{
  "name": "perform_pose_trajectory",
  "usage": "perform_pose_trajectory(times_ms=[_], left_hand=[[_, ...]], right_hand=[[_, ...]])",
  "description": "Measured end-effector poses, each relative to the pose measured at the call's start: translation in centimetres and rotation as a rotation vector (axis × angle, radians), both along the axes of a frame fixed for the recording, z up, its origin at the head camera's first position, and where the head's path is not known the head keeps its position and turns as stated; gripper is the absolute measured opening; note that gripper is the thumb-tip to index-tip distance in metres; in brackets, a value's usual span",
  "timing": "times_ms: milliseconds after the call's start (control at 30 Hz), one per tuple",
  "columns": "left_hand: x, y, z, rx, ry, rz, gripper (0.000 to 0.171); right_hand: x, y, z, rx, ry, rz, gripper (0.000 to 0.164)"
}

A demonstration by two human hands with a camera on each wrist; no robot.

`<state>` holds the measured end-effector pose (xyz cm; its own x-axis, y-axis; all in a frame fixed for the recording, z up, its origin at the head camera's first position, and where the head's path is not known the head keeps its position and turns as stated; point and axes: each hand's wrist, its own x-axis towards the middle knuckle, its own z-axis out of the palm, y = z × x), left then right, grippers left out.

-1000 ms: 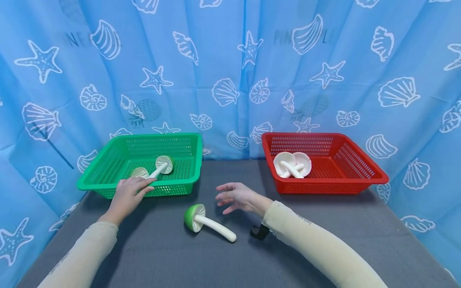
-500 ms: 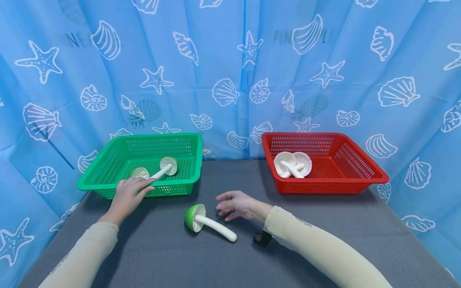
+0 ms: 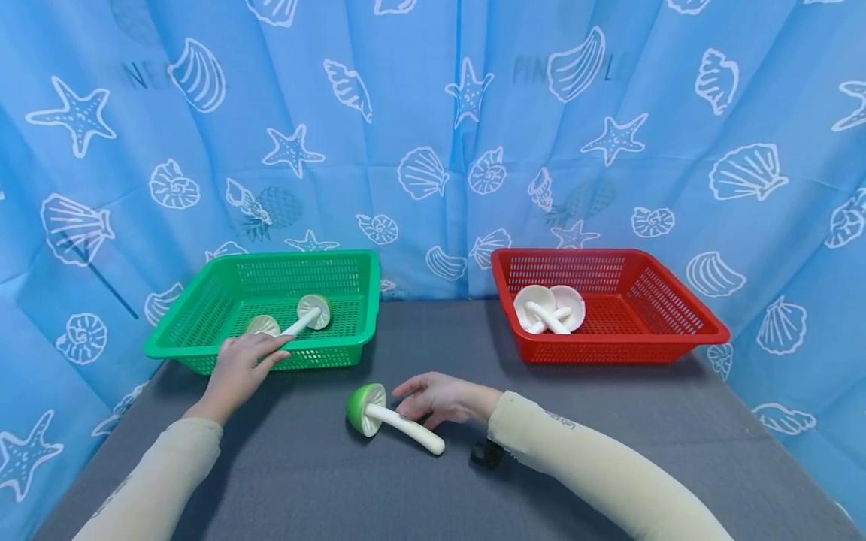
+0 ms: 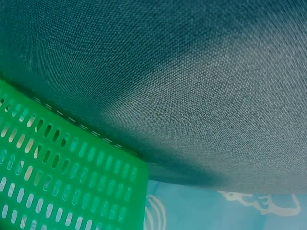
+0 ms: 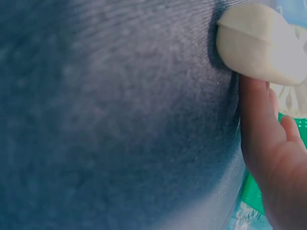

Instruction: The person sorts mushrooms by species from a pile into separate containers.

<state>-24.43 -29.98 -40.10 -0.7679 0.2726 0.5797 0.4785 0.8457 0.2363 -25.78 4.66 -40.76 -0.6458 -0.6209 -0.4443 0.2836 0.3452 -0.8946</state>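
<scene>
At the front rim of the green basket (image 3: 331, 342), my left hand (image 3: 240, 368) pinches the white stem of a toy mushroom (image 3: 314, 312); its pale underside faces me inside the basket. Another mushroom cap (image 3: 262, 325) lies beside it, partly hidden by that hand. On the table, a green-capped toy mushroom (image 3: 406, 428) lies on its side. My right hand (image 3: 443, 398) is at its stem, fingers bent a little and reaching beside it. In the right wrist view, the fingers (image 5: 256, 103) meet the white stem end (image 5: 259, 43). The left wrist view does not show the left hand.
A red basket (image 3: 622, 352) stands at the back right with white-stemmed mushrooms (image 3: 549, 312) in its left part. Grey cloth (image 3: 304, 481) covers the table. Behind it hangs a blue shell-patterned curtain (image 3: 433, 113).
My right hand has come down and toward me to the stem of the mushroom on the table. The mushroom in my left hand has swung slightly to the right; that hand stays in place.
</scene>
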Motion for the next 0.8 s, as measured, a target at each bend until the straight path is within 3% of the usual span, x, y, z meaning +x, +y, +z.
perform_pose_trajectory(times_ms=[533, 800], left_hand=[[0.0, 0.2, -0.1, 0.006, 0.030, -0.010, 0.038], [-0.1, 0.1, -0.3, 0.007, 0.044, -0.012, 0.037]], right_hand=[[0.4, -0.6, 0.3, 0.069, 0.003, 0.125, 0.036], [0.8, -1.2, 0.3, 0.047, -0.050, 0.181, 0.033]])
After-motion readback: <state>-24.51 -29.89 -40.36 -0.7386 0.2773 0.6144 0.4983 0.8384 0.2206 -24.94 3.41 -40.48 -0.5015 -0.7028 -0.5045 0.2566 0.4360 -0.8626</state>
